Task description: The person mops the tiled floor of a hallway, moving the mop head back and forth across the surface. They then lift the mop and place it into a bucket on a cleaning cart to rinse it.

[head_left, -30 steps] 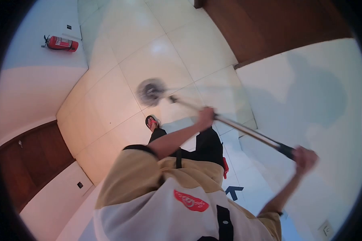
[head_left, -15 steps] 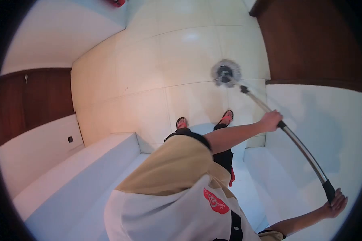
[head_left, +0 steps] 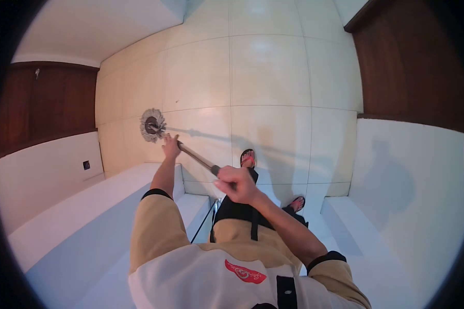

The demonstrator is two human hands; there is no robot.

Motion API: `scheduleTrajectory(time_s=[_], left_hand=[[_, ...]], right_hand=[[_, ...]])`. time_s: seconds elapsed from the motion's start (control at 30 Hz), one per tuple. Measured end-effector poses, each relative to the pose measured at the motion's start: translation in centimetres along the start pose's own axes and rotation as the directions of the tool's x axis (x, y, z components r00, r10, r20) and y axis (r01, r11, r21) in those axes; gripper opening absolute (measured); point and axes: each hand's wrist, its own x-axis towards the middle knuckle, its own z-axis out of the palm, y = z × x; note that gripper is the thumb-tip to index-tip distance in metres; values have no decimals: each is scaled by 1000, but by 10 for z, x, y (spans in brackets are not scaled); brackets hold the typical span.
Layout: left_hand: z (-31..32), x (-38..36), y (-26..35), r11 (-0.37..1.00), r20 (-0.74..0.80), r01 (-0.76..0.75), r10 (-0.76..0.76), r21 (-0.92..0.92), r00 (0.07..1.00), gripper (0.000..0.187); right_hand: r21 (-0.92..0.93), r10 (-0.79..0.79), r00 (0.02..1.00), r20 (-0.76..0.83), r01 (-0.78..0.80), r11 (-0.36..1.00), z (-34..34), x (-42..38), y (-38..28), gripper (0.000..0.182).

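A mop with a round, grey string head (head_left: 148,135) rests on the tiled floor at the left. Its metal pole (head_left: 197,157) slants back toward my body. My left hand (head_left: 170,148) is on the lower pole, close above the mop head, with the fingers partly around it. Closed around the pole farther up, near my waist, is my right hand (head_left: 238,184). The upper end of the pole is hidden behind that hand and forearm. My sandalled feet stand apart below, the left foot (head_left: 248,158) ahead of the right.
Brown wooden doors stand at the left (head_left: 56,105) and right (head_left: 412,62). White walls and a low white ledge (head_left: 162,180) border the floor. A small dark speck (head_left: 177,101) lies on the tiles (head_left: 270,67). A dark socket (head_left: 86,165) sits in the left wall.
The mop head has swept from the right side of the floor across to the left. Both hands moved left with the pole, and my feet shifted, the right one now farther back.
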Motion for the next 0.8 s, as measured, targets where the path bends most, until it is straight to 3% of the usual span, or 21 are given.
scheduleTrajectory(time_s=[0.03,0.13,0.17,0.2,0.23,0.27,0.3,0.33,0.37,0.43,0.47,0.5,0.53,0.63,0.7,0.73,0.8], left_hand=[[-18,-1,11,999,-20,-7,8,31,1000,47],[19,24,47,942,-102,-243,225,-230,969,41],[45,29,78,878,-109,-346,328,-330,938,32],[35,6,130,851,-48,-397,406,-343,913,28],[45,-18,179,767,-202,-541,502,-345,841,23],[47,-44,231,654,-280,-695,637,-297,719,20],[62,-65,292,643,-112,-720,721,-262,684,14],[39,-119,352,604,-72,-778,780,-174,621,11],[23,-175,403,546,-53,-812,822,-207,567,10],[13,-274,507,421,42,-875,905,-241,424,14],[-12,-327,544,331,43,-904,942,-270,332,18],[-16,-364,584,207,23,-913,977,-351,212,23],[-26,-396,619,72,48,-918,997,-391,58,27],[-17,-463,689,-31,-97,-823,995,-568,30,22],[-15,-467,704,-92,-203,-792,978,-603,41,19],[-22,-467,697,-123,-244,-777,969,-618,41,18],[-17,-476,688,-191,-316,-739,948,-646,32,16]], right_hand=[[16,17,996,-93,-16,1000,-7,-3,3,13],[62,68,945,-321,-51,997,-43,-37,-4,15],[66,133,927,-351,-117,991,-72,-70,-14,17],[19,313,864,-394,-333,943,-101,-109,-39,20],[-64,196,847,-493,-259,964,-125,-146,-66,22],[-37,226,774,-591,-306,951,-143,-189,-101,23],[16,370,608,-702,-506,862,-164,-256,-127,19],[-77,275,559,-782,-524,848,-181,-313,-159,19],[-231,105,526,-844,-533,814,-191,-363,-198,19],[-468,-230,429,-874,-611,639,-201,-441,-278,21],[-501,-317,390,-864,-613,611,-199,-467,-316,21],[-532,-382,370,-847,-588,610,-198,-487,-348,23],[-503,-337,407,-849,-426,752,-199,-504,-376,26],[-600,-468,410,-783,-297,743,-184,-498,-410,30],[-587,-509,304,-805,-284,758,-187,-488,-414,31],[-584,-531,246,-811,-277,763,-184,-484,-419,32],[-532,-606,-25,-795,-452,716,-193,-490,-422,32]])
